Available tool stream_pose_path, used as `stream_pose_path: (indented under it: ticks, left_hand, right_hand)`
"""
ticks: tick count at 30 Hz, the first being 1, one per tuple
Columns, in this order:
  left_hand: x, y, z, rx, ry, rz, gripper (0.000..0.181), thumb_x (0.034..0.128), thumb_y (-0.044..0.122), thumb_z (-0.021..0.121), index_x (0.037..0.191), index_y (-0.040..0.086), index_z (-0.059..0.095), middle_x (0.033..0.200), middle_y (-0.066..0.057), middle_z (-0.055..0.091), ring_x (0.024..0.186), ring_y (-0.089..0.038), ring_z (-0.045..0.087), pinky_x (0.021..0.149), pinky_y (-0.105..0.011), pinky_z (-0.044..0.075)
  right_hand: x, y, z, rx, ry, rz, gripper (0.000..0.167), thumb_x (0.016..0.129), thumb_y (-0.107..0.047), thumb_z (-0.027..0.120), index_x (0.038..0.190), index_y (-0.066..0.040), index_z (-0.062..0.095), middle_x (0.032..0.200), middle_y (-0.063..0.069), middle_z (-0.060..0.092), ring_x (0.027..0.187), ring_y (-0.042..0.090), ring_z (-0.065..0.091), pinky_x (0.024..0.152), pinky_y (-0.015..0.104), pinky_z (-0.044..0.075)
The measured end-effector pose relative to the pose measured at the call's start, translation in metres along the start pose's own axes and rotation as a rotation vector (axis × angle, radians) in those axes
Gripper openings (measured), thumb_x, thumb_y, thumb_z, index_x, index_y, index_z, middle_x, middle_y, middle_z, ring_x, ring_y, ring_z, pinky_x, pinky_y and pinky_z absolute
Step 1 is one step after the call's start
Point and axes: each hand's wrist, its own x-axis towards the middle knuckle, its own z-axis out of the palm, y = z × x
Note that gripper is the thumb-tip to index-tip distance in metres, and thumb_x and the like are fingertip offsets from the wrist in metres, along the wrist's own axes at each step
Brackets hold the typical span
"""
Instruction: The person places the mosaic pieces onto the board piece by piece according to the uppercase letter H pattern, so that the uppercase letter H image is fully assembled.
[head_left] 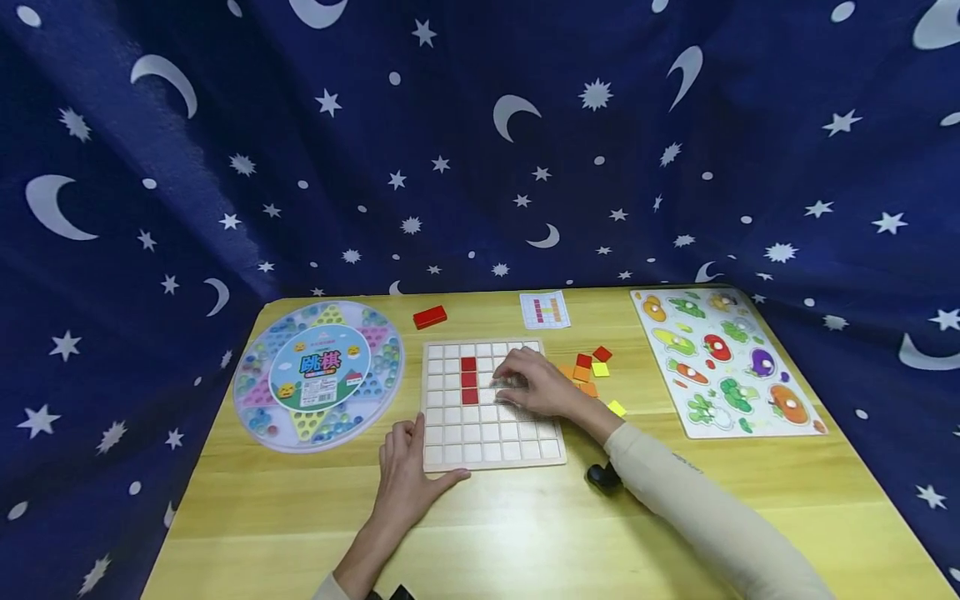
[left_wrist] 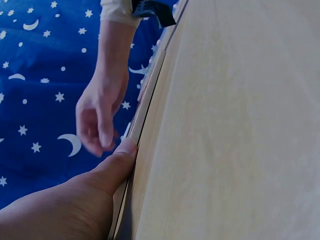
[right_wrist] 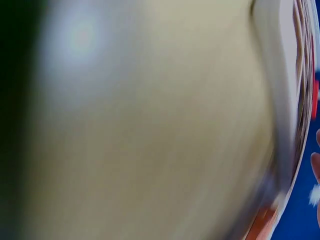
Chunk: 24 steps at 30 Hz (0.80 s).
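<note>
A wooden grid board [head_left: 493,460] lies mid-table, with three red square tiles [head_left: 468,380] in one column. At its near left corner rests my left hand [head_left: 405,475], thumb along the front edge and index finger at the left side. The left wrist view shows that thumb [left_wrist: 117,165] pressing the board's edge. Over the board's upper right part hovers my right hand [head_left: 536,382], fingers bent; whether a tile is between the fingertips is hidden. The right wrist view is mostly blurred.
Loose orange, red and yellow tiles [head_left: 583,372] lie right of the board. Behind it are a red block [head_left: 430,317] and a pattern card [head_left: 545,310]. A round Chinese checkers set [head_left: 318,375] stands left, a vegetable puzzle board [head_left: 727,362] right.
</note>
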Motion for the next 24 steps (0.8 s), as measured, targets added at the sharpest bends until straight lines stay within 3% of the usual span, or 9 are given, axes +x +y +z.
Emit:
stream_pose_path:
  ticks: [11, 19, 24]
  left_hand:
    - [-0.001, 0.001, -0.001, -0.008, -0.011, -0.018, 0.113, 0.059, 0.06, 0.086, 0.143, -0.002, 0.043, 0.112, -0.013, 0.045, 0.096, -0.027, 0.039, 0.089, -0.04, 0.029]
    - [-0.002, 0.0, -0.001, 0.0, -0.008, -0.015, 0.114, 0.0593, 0.059, 0.086, 0.144, -0.003, 0.042, 0.112, -0.013, 0.044, 0.098, -0.026, 0.039, 0.09, -0.042, 0.029]
    - [-0.002, 0.0, -0.001, 0.004, -0.012, -0.01, 0.114, 0.0589, 0.06, 0.087, 0.144, -0.002, 0.042, 0.112, -0.012, 0.044, 0.098, -0.026, 0.039, 0.091, -0.041, 0.029]
  right_hand:
    - [-0.051, 0.061, -0.05, -0.019, 0.173, 0.213, 0.02, 0.084, -0.012, 0.077, 0.101, -0.009, 0.07, 0.096, 0.002, 0.063, 0.092, 0.018, 0.052, 0.082, 0.036, 0.043]
    - [-0.068, 0.086, -0.07, -0.157, 0.22, 0.31, 0.021, 0.084, -0.009, 0.077, 0.103, -0.004, 0.07, 0.094, 0.009, 0.063, 0.084, 0.023, 0.051, 0.075, 0.037, 0.038]
    - [-0.071, 0.092, -0.076, -0.18, 0.196, 0.383, 0.024, 0.085, -0.012, 0.076, 0.106, -0.003, 0.069, 0.095, 0.01, 0.061, 0.086, 0.025, 0.05, 0.077, 0.038, 0.037]
